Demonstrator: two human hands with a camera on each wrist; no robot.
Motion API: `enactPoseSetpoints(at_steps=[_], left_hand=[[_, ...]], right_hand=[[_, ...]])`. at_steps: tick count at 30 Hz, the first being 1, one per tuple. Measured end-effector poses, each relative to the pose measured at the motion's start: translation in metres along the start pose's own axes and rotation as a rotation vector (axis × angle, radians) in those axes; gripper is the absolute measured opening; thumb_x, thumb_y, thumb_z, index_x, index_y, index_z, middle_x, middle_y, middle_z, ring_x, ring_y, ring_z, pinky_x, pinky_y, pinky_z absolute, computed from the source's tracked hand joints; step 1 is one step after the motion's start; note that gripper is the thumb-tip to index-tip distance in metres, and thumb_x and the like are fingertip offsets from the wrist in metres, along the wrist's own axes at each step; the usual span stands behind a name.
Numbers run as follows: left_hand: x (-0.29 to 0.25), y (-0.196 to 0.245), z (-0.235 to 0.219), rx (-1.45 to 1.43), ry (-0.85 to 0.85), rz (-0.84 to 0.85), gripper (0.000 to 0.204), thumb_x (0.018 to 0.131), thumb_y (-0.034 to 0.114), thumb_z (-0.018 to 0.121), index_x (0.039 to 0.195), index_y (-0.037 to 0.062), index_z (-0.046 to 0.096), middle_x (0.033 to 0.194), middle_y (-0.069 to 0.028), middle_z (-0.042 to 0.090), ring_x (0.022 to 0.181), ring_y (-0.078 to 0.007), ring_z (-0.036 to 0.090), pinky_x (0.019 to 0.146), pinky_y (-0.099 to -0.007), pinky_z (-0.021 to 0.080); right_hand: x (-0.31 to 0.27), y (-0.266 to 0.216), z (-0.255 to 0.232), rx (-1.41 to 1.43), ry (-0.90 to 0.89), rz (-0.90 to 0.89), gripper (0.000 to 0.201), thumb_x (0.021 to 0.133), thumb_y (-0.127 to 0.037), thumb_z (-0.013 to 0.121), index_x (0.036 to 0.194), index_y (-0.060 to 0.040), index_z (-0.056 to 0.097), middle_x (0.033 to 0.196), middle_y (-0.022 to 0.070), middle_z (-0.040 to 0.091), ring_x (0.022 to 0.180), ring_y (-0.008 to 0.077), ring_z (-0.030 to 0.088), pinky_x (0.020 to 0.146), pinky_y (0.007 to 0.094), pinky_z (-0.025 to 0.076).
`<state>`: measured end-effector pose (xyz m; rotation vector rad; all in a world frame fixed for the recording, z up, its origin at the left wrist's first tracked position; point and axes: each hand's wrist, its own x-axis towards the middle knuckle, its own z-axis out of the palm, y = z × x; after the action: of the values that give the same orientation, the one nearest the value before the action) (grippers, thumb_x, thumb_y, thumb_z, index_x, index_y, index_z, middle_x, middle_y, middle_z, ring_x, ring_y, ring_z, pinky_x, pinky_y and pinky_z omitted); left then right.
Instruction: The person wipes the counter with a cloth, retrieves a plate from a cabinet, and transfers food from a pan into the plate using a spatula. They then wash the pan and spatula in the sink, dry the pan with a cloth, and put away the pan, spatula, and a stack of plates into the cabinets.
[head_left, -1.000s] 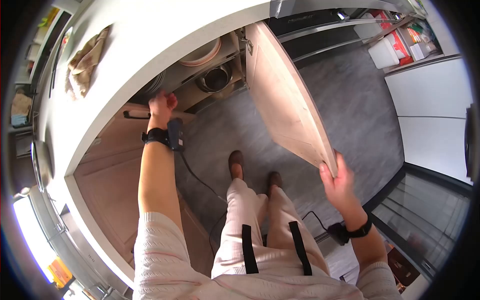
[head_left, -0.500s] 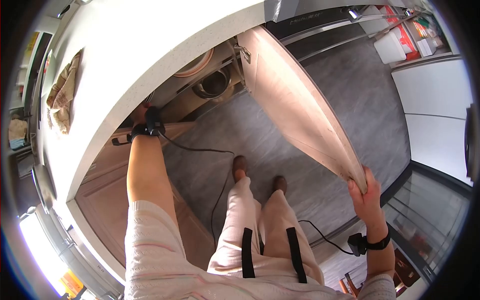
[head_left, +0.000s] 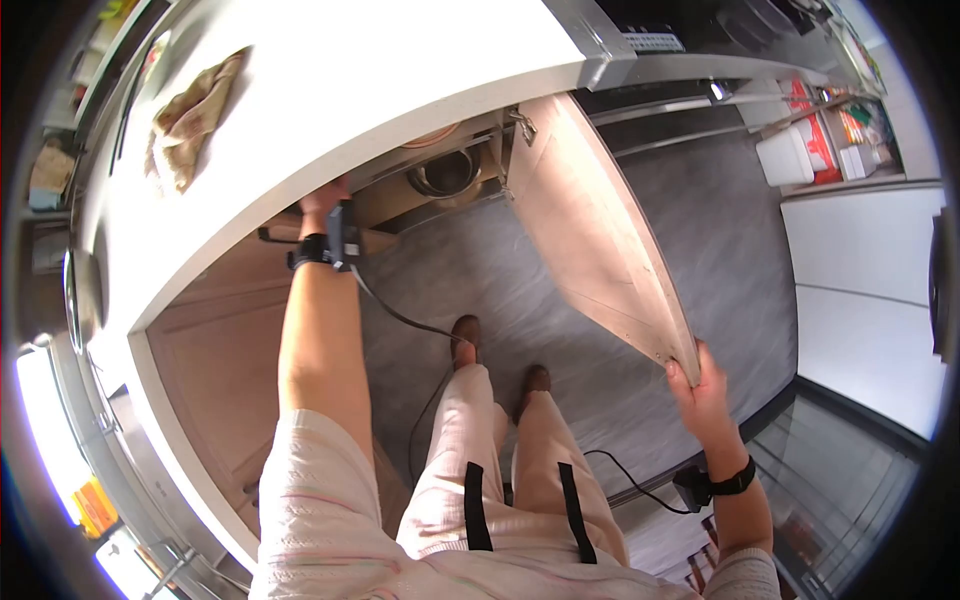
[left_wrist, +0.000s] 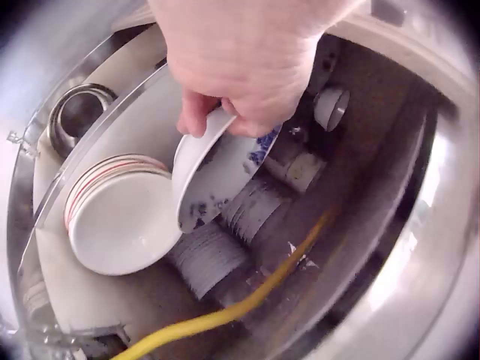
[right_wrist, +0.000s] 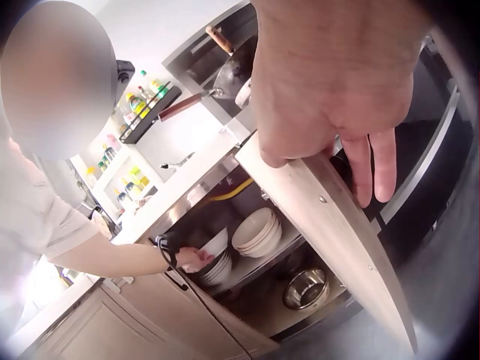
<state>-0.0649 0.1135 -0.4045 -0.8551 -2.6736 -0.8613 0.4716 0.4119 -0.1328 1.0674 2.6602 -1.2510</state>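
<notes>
My left hand [head_left: 322, 202] reaches under the counter edge into the open cabinet, its fingertips hidden in the head view. In the left wrist view it pinches the rim of a tilted white plate [left_wrist: 232, 169] with a blue pattern. Beside this plate stands a stack of white bowls [left_wrist: 124, 221] with reddish rims; a stack of white dishes [right_wrist: 217, 271] lies beneath the hand in the right wrist view. My right hand [head_left: 702, 395] grips the free edge of the pale wooden cabinet door [head_left: 590, 230], which stands swung outward, thumb on one side and fingers on the other.
A metal bowl [head_left: 445, 172] sits on the lower cabinet level. Along the cabinet's back runs a yellow hose [left_wrist: 225, 315]. A brown cloth [head_left: 195, 120] lies on the white counter [head_left: 350, 60]. Cables [head_left: 400, 315] hang from both wrist cameras.
My left hand has gone deeper into the cabinet and now holds the patterned plate. The right hand keeps its grip on the door edge, and the head view has shifted.
</notes>
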Motion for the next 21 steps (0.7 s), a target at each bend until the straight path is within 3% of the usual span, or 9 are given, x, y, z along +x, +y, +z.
enactPoseSetpoints(at_steps=[1,3,5,7,9,11,13,17,21], left_hand=[[-0.008,0.029,0.016,-0.22,0.176,-0.11,0.012,0.081,0.008,0.052,0.089,0.0012,0.057,0.092,-0.0117,0.058,0.098,-0.0272,0.056,0.073,-0.0312,0.051],[-0.027,0.122,-0.03,-0.938,-0.105,-0.552,0.017,0.079,0.016,0.056,0.087,0.0013,0.056,0.086,-0.013,0.06,0.081,-0.0209,0.059,0.07,-0.0328,0.05],[-0.063,0.164,-0.049,-1.411,0.023,-0.622,0.01,0.079,0.009,0.052,0.071,0.003,0.053,0.069,-0.0067,0.05,0.067,-0.0172,0.054,0.062,-0.03,0.051],[-0.095,0.212,-0.1,-1.306,0.002,-0.831,0.016,0.076,0.009,0.051,0.061,0.006,0.047,0.061,-0.0011,0.037,0.059,-0.0137,0.046,0.058,-0.0314,0.05],[-0.127,0.238,-0.152,-1.379,0.018,-1.02,0.016,0.074,0.009,0.053,0.06,0.006,0.048,0.06,-0.0002,0.04,0.057,-0.0132,0.046,0.055,-0.0284,0.047],[-0.168,0.231,-0.198,-1.287,-0.095,-1.057,0.016,0.072,0.01,0.054,0.059,0.0069,0.048,0.057,0.0016,0.04,0.054,-0.0109,0.044,0.05,-0.0246,0.041],[-0.201,0.231,-0.256,-1.133,-0.132,-0.98,0.015,0.071,0.01,0.055,0.057,0.0072,0.049,0.056,0.0032,0.041,0.051,-0.0082,0.043,0.047,-0.0221,0.036],[-0.242,0.233,-0.357,-1.079,-0.037,-1.21,0.013,0.068,0.004,0.053,0.055,0.006,0.052,0.052,0.0042,0.044,0.045,-0.006,0.04,0.043,-0.0194,0.031],[-0.242,0.232,-0.41,-1.019,0.065,-1.208,0.012,0.062,-0.006,0.051,0.054,0.0028,0.055,0.052,0.0021,0.051,0.044,-0.0056,0.043,0.043,-0.0188,0.032]], right_hand=[[-0.001,0.0,0.002,0.008,-0.008,0.022,0.034,0.082,-0.019,0.057,0.111,-0.0015,0.049,0.076,0.0158,0.06,0.067,0.029,0.062,0.06,0.0319,0.048],[-0.005,0.008,0.01,-0.029,-0.03,-0.038,0.038,0.082,-0.021,0.058,0.112,-0.0004,0.048,0.075,0.0169,0.06,0.066,0.0309,0.061,0.059,0.0342,0.048],[-0.011,0.008,0.016,-0.067,-0.052,-0.103,0.042,0.082,-0.024,0.059,0.113,0.0008,0.047,0.075,0.018,0.06,0.066,0.0328,0.061,0.058,0.0365,0.048],[-0.018,-0.007,0.026,-0.157,-0.165,-0.187,0.05,0.08,-0.028,0.061,0.115,0.0035,0.043,0.075,0.0206,0.06,0.065,0.0353,0.061,0.056,0.0406,0.049],[-0.023,-0.026,0.039,-0.244,-0.255,-0.33,0.055,0.079,-0.029,0.061,0.117,0.0052,0.04,0.076,0.0223,0.059,0.062,0.0368,0.06,0.054,0.0416,0.049],[-0.022,-0.051,0.057,-0.283,-0.397,-0.406,0.053,0.079,-0.028,0.059,0.115,0.0053,0.04,0.085,0.0247,0.059,0.074,0.0385,0.06,0.065,0.0433,0.051],[-0.014,-0.072,0.084,-0.29,-0.597,-0.387,0.05,0.079,-0.027,0.058,0.112,0.0053,0.041,0.092,0.025,0.058,0.082,0.0389,0.059,0.072,0.0438,0.05],[0.012,-0.127,0.157,-0.127,-0.703,-0.444,0.049,0.079,-0.023,0.057,0.114,0.0051,0.038,0.101,0.0238,0.057,0.093,0.0357,0.058,0.081,0.043,0.047],[0.06,-0.187,0.225,0.06,-0.673,-0.422,0.064,0.075,-0.016,0.061,0.126,0.0047,0.027,0.122,0.0218,0.047,0.103,0.0314,0.054,0.086,0.0384,0.045]])
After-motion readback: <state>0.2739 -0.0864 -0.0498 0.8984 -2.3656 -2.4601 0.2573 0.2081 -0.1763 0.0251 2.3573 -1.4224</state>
